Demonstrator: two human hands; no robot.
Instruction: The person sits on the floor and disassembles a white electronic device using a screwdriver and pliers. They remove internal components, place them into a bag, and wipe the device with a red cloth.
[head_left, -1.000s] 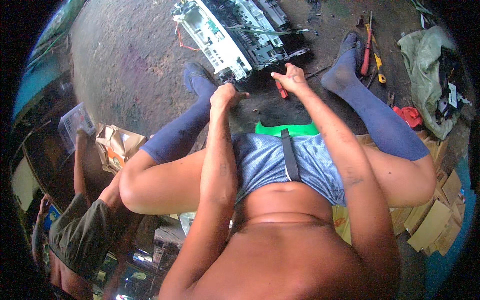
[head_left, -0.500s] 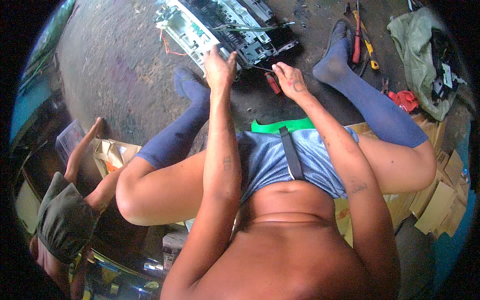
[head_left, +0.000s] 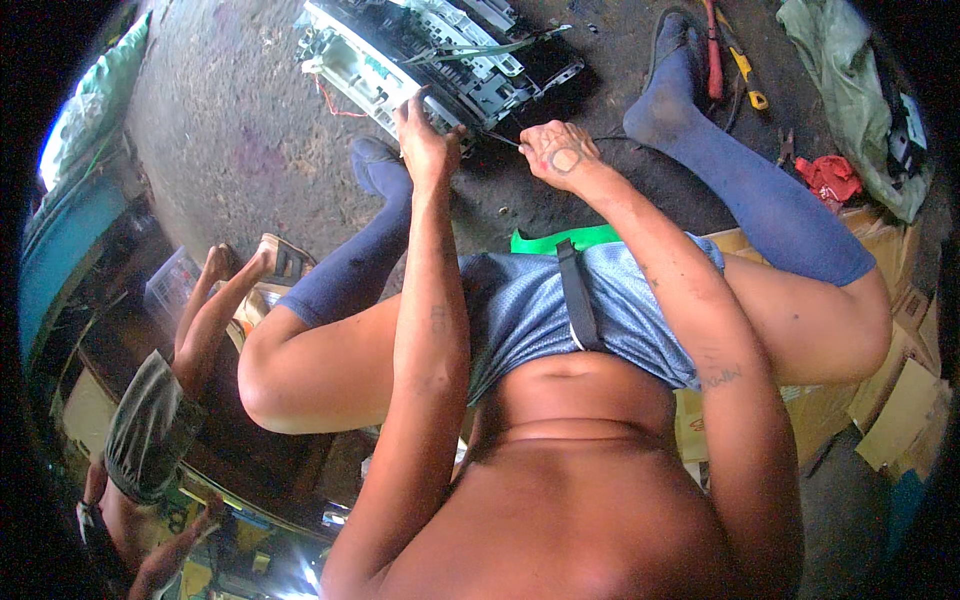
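A partly dismantled white-and-black machine (head_left: 460,52), with exposed frames, ribbon cable and wires, lies on the dark floor in front of me. My left hand (head_left: 430,140) grips its near white frame (head_left: 362,68), fingers curled over the edge. My right hand (head_left: 555,152), just right of and below the machine, is closed, knuckles up. A thin dark cord or rod (head_left: 500,137) runs from the machine to its fingers; what they hold is hidden. My socked legs (head_left: 755,205) spread either side, a green object (head_left: 525,240) lying between them.
Red-handled (head_left: 713,62) and yellow-handled (head_left: 748,80) tools lie by my right foot, with pliers (head_left: 786,146), a red cloth (head_left: 830,183) and a grey-green sack (head_left: 840,95) farther right. Cardboard (head_left: 900,420) lies beside me. Another person (head_left: 140,430) is at the lower left.
My left hand has moved up onto the machine's frame. My right hand has shifted slightly left and closed over where the red-handled tool showed. The other person's legs have moved.
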